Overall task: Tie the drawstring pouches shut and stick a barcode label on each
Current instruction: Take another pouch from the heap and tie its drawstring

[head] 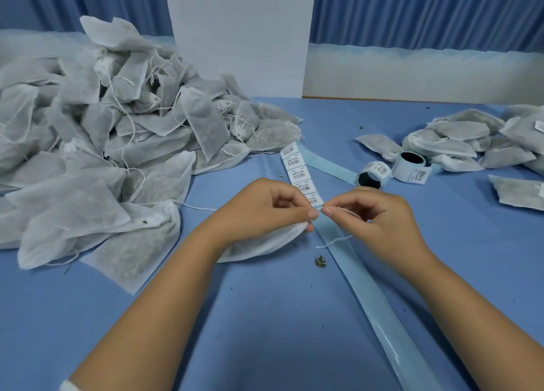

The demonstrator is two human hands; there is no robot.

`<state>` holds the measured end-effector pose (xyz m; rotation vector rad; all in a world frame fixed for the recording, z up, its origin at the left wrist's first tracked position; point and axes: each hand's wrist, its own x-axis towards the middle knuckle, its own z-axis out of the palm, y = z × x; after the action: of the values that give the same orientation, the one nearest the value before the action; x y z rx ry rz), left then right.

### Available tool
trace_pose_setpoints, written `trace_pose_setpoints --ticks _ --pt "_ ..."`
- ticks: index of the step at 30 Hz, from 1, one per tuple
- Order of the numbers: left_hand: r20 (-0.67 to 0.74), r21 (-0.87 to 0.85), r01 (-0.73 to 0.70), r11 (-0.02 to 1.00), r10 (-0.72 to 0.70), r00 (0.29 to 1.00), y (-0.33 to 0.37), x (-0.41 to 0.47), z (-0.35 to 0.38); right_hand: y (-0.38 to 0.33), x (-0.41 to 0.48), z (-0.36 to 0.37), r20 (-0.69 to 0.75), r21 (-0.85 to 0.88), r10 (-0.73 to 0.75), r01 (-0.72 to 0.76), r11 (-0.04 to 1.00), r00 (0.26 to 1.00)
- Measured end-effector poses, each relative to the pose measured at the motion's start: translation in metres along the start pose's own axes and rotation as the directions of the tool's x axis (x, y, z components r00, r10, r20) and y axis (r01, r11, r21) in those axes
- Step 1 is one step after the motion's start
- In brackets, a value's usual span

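A white drawstring pouch (259,245) filled with dried herb lies on the blue table under my left hand (265,205), which pinches its gathered neck. My right hand (374,214) pinches the white drawstring (334,242) just right of the neck; a loose end of it hangs down over the backing strip. A strip of barcode labels (298,172) on blue backing paper runs away from my fingertips toward the back.
A big heap of pouches (103,131) fills the left. A smaller pile of pouches (471,140) lies at the right, with two label rolls (374,175) beside it. Bare backing strip (382,305) trails to the front. A herb crumb (320,261) lies mid-table.
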<state>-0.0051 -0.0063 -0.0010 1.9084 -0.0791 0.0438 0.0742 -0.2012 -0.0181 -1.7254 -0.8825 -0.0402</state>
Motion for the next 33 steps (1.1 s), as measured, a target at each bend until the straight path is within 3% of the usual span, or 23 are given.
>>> trace_pose_setpoints --ticks 5,7,9,12,14,17,20,27,33 --pt "0.243 -0.285 0.104 0.953 -0.033 0.97 -0.004 -0.005 0.006 -0.001 0.0 0.005 -0.026 0.095 0.028 -0.026 0.995 0.999" --pt "0.202 -0.354 0.055 0.934 0.019 0.979 -0.005 -0.004 0.013 0.0 -0.002 0.009 -0.016 0.101 0.03 -0.028 0.994 0.999" --pt "0.069 -0.396 -0.01 0.918 0.041 0.997 -0.005 0.001 0.017 0.001 -0.002 0.011 -0.004 0.12 0.046 -0.045 0.992 0.999" --pt "-0.176 -0.323 -0.082 0.943 0.025 0.984 -0.006 0.008 0.015 0.004 -0.002 0.012 0.003 0.086 0.084 -0.084 0.993 0.996" --pt "-0.24 -0.295 -0.091 0.951 0.018 0.97 -0.006 0.01 0.014 0.005 -0.002 0.013 0.009 0.039 0.075 -0.075 0.996 0.997" --pt "-0.242 -0.224 -0.041 0.974 -0.014 0.97 -0.005 0.01 0.015 0.004 -0.003 0.012 0.036 -0.073 -0.005 0.008 0.997 0.999" --pt "-0.222 0.013 -0.005 1.0 0.008 0.975 -0.002 0.009 0.013 0.006 -0.003 0.008 0.041 -0.215 -0.073 0.08 0.973 0.997" --pt "-0.19 0.417 -0.01 0.909 0.097 0.977 0.001 0.003 0.013 0.008 0.001 0.0 0.017 -0.334 -0.16 0.157 0.929 0.987" --pt "-0.086 0.235 0.009 0.972 0.012 0.996 0.004 0.004 0.019 0.006 0.002 -0.003 -0.002 -0.298 -0.186 0.177 0.938 0.982"
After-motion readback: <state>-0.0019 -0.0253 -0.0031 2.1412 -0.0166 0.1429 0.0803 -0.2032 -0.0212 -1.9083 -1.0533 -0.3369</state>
